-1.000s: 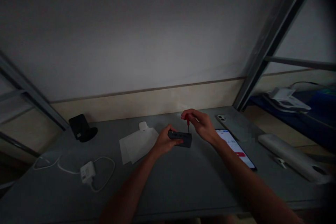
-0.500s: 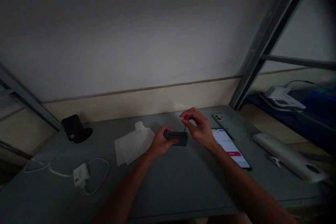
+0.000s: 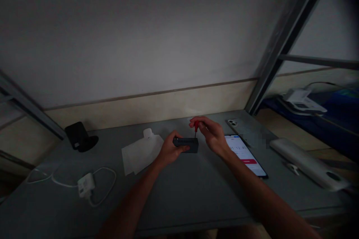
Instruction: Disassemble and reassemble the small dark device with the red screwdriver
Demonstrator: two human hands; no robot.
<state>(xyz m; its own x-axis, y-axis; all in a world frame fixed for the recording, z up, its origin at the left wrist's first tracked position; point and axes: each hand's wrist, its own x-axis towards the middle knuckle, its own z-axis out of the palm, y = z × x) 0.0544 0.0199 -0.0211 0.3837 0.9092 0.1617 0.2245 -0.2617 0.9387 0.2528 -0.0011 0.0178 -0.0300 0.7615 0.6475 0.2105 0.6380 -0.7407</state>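
Note:
A small dark box with a row of slots along its edge [image 3: 192, 148] is gripped at its left end by my left hand [image 3: 169, 149], the thumb lying across its front. My right hand [image 3: 214, 136] pinches the red handle of a screwdriver [image 3: 196, 125] between thumb and fingers. The screwdriver stands nearly upright, its thin shaft reaching down to the box's top right corner. Whether the tip sits in a screw is too small to make out.
White paper sheets [image 3: 137, 157] with a small white case [image 3: 147, 133] lie left. Further left are a black stand [image 3: 80, 138] and a white charger with cable [image 3: 86, 185]. Right are a lit phone [image 3: 259, 170], another phone [image 3: 232, 123] and a long pale bar [image 3: 305, 164].
The view has shifted slightly. The fingers of my right hand have turned a little on the red handle, and more of the handle shows. The box stays in my left hand.

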